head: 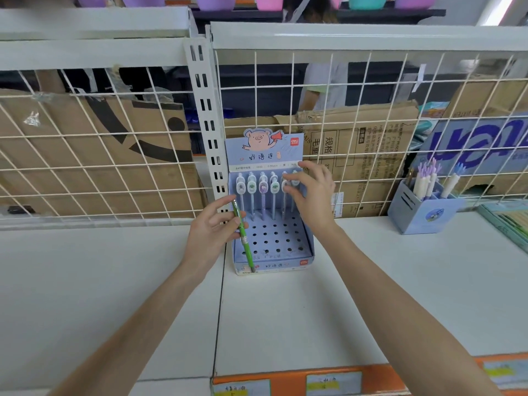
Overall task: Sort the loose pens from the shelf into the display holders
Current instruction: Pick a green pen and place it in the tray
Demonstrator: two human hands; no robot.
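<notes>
A blue cardboard display holder point(307, 247) with a pig picture on its back card stands on the white shelf point(400, 281) against the wire grid. Several pens with oval charm tops point(263, 187) stand in its back row of holes; the front holes are bare. My left hand point(213, 228) pinches a green pen point(245, 241), held tip-down in front of the holder's left side. My right hand point(311, 192) reaches to the right end of the back row, and its fingertips touch the tops of the rightmost pens point(290, 182).
A second blue pen holder point(420, 215) with several pens stands at the right against the grid. Boxes of stock point(511, 221) lie at the far right edge. Cardboard cartons sit behind the wire grid point(114, 155). Orange price rail point(371, 378) runs along the shelf front.
</notes>
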